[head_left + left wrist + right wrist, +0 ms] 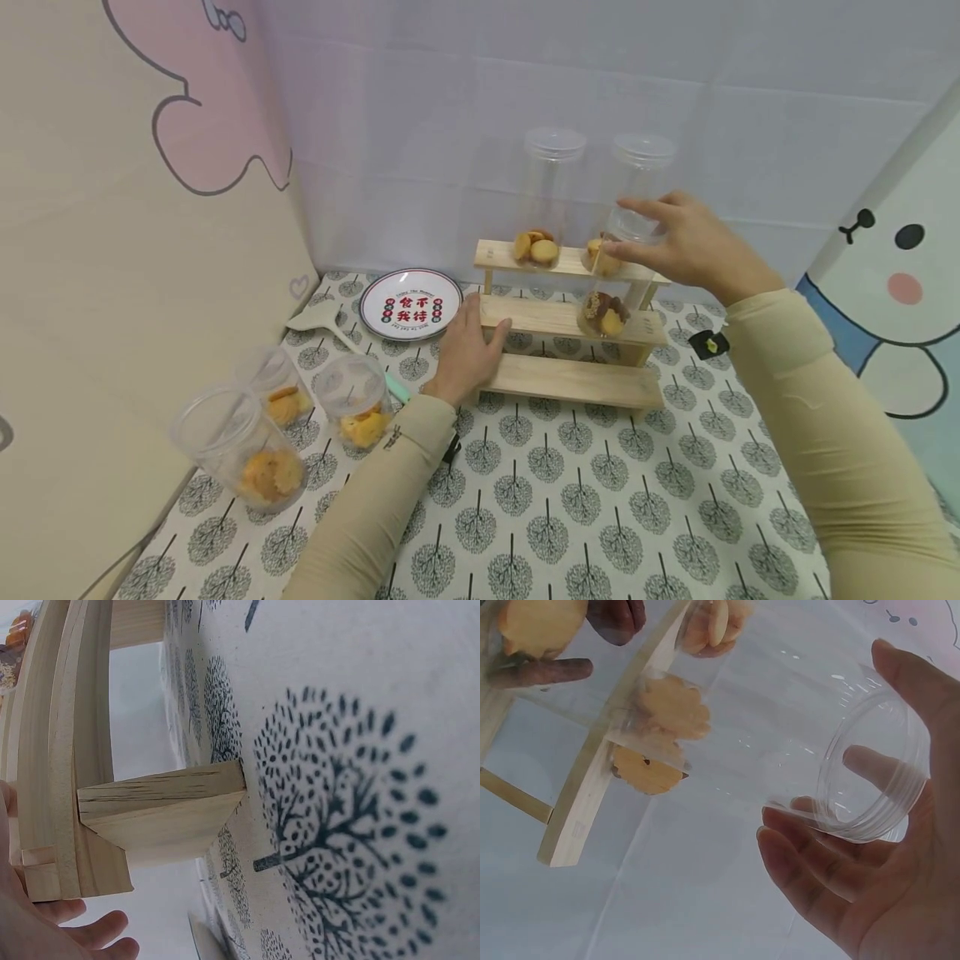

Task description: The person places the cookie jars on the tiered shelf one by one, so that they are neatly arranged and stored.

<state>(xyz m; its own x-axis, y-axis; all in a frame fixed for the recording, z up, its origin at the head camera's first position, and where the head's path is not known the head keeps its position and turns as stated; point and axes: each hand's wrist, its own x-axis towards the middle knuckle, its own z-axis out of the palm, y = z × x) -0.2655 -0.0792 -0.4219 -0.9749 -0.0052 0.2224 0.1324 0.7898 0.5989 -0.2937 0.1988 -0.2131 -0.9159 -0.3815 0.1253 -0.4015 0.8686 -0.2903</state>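
A tiered wooden rack [555, 379] stands on the patterned cloth. My left hand [471, 346] rests against its left end, fingers pointing away along the side and thumb over the middle shelf. In the left wrist view, the left fingers [105, 934] extend past the shelf's end. A clear lidded jar [606, 317] with light and dark cookies stands upright on the middle shelf at the right. My right hand [686, 246] is around its lid [907, 799], thumb and fingers spread on either side. Two tall jars with cookies, one left [542, 250] and one right [647, 150], stand on the top shelf.
Three clear cookie jars, a front one [273, 479], a rear one [285, 406] and a right one [363, 427], stand at left. Behind them lie a white-headed spatula [318, 318] with a green handle and a printed plate [411, 279]. A black item [708, 344] sits right of the rack.
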